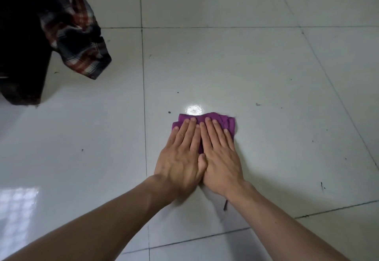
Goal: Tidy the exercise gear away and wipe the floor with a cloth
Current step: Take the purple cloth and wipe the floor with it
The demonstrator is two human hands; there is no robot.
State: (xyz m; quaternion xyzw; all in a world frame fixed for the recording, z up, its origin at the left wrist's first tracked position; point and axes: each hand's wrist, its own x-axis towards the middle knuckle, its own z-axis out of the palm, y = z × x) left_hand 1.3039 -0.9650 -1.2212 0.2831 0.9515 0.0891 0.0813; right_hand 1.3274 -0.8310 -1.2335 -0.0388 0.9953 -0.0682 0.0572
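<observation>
In the head view, a folded purple cloth [226,123] is seen lying flat on the pale glossy tiled floor [266,72], a little below the middle of the picture and just to the right of a dark grout line [144,88]. It is pressed down by both hands, side by side and touching: the left hand [180,158] covers its left part and the right hand [221,158] its right part. All fingers are laid out straight and close together, palms down, with nothing gripped or pinched. Only the far edge and right corner of the cloth show past the fingertips. A bright reflection [193,109] sits on the tile just beyond that far edge, and small dark specks [258,104] are scattered over the surrounding tiles, so the wiping is judged to be unfinished. The cloth is judged to be light, soft and limp. On so smooth a tile it would likely slide easily and bunch if pushed from one edge, so it is best held under flat palms across its middle, or pinched at a folded corner for lifting. A crumpled plaid garment [82,41] hangs at the upper left over something dark [18,55], well apart from the hands. No exercise gear can be made out. No brand, label or writing can be read anywhere.
</observation>
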